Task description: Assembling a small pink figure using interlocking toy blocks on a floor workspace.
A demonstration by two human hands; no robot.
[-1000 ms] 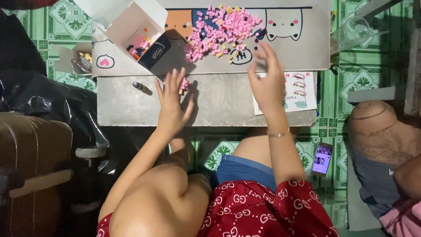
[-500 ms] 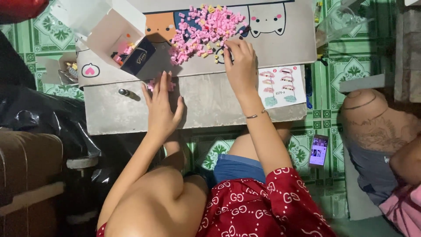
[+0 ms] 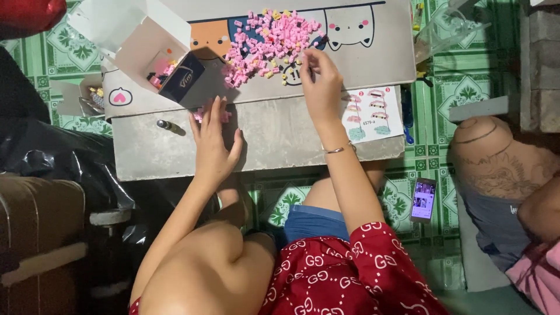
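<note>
Green patterned floor tiles (image 3: 466, 87) run under everything; entries follow from largest to smallest.

Low grey table (image 3: 274, 140): sits in front of my knees, carrying the items below.

Pale board with cartoon cat faces (image 3: 373, 52): lies across the far part of the table, serving as the sorting surface.

Dark bag (image 3: 52, 157): heaped on the floor to my left, beside the table.

Open white cardboard box (image 3: 137, 41): tipped on the board's left end, a few coloured pieces inside; a small dark box (image 3: 182, 79) rests at its mouth.

Pile of small pink building bricks (image 3: 271, 44): spread over the board's middle, with some yellow and dark pieces mixed in.

Instruction sheet (image 3: 373, 114): printed with pink build steps, lying on the table just right of my right wrist.

My left hand (image 3: 213, 143): fingers spread and slightly raised over the bare table; a small pink assembly (image 3: 204, 115) lies at its fingertips, touching or nearly so, I cannot tell which.

My right hand (image 3: 321, 87): reaching to the near edge of the pile, fingertips drawn together on a brick there; the brick itself is too small to make out.

Phone (image 3: 423, 200): screen lit, on the floor to my right.

Small metal cylinder (image 3: 169, 125): on the table, left of my left hand.
</note>
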